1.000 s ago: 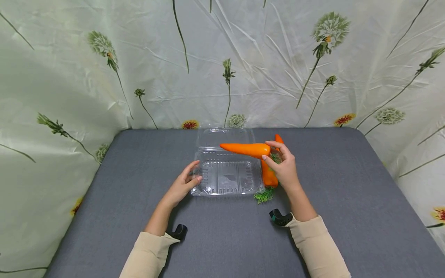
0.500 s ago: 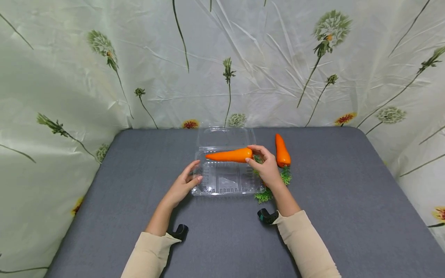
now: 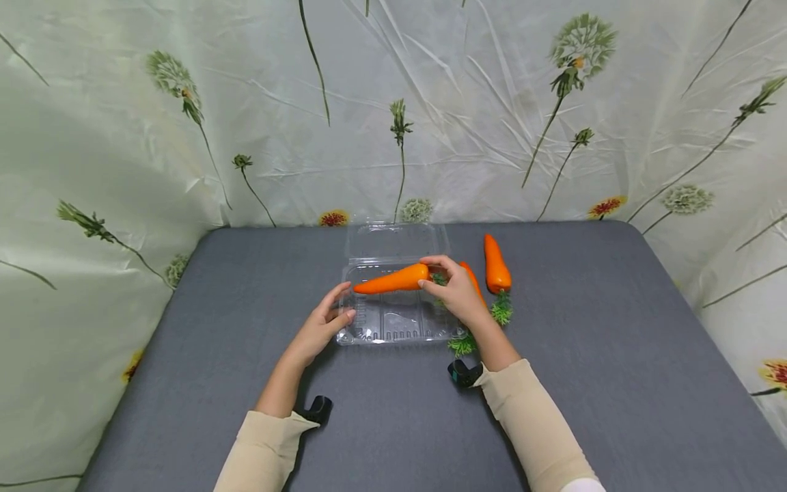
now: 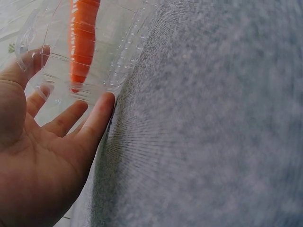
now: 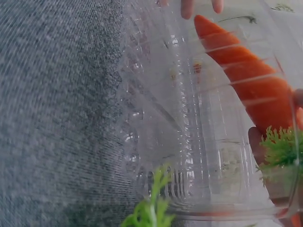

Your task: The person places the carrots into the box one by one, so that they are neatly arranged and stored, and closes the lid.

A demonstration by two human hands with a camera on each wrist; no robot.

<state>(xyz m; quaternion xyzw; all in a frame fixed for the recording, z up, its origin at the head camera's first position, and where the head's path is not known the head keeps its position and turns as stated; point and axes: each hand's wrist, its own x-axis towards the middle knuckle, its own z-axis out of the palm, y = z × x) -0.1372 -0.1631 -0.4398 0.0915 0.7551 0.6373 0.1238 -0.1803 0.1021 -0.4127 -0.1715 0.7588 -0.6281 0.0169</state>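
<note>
My right hand (image 3: 456, 292) grips the thick end of an orange carrot (image 3: 391, 280) and holds it level, tip to the left, over an open clear plastic clamshell box (image 3: 393, 321). In the right wrist view the carrot (image 5: 246, 90) shows through the box wall (image 5: 189, 142), with its green top (image 5: 283, 147) by my fingers. My left hand (image 3: 322, 324) rests with straight fingers against the box's left edge. The left wrist view shows those fingers (image 4: 97, 118) touching the clear wall, and the carrot (image 4: 83, 42) beyond it.
Right of the box, a second carrot (image 3: 496, 264) with a green top (image 3: 502, 309) lies on the grey table (image 3: 246, 287). A third carrot (image 3: 472, 277) lies half hidden behind my right hand, its leaves (image 3: 462, 344) at the box's corner. Flowered cloth (image 3: 123, 137) walls the table.
My right hand has carried the carrot leftward and lower, from beside the box's right edge to over its tray. The left hand has stayed at the box's left edge.
</note>
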